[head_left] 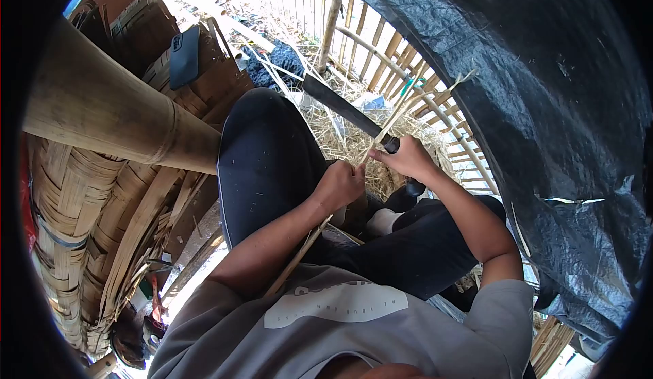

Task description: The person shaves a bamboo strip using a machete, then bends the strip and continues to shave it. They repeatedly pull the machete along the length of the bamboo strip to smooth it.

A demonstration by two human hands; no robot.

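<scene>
My left hand (342,183) is closed, thumb and fingers pinching the near end of a thin pale bamboo strip (401,112). The strip runs away up and to the right, crossing the machete near its handle. In my right hand (410,158) is the handle of a machete (343,109), its long dark blade pointing up and left. My right thumb reaches toward the strip, close to my left fingers. Another bamboo piece (298,256) lies along the inside of my left forearm, against my shirt.
A thick bamboo pole (122,107) slants in at left, above woven bamboo (81,209). A dark phone-like object (184,56) rests on wood behind it. Straw and shavings (333,137) cover the ground ahead. Black plastic sheeting (544,107) hangs at right beside a bamboo slat fence (388,59).
</scene>
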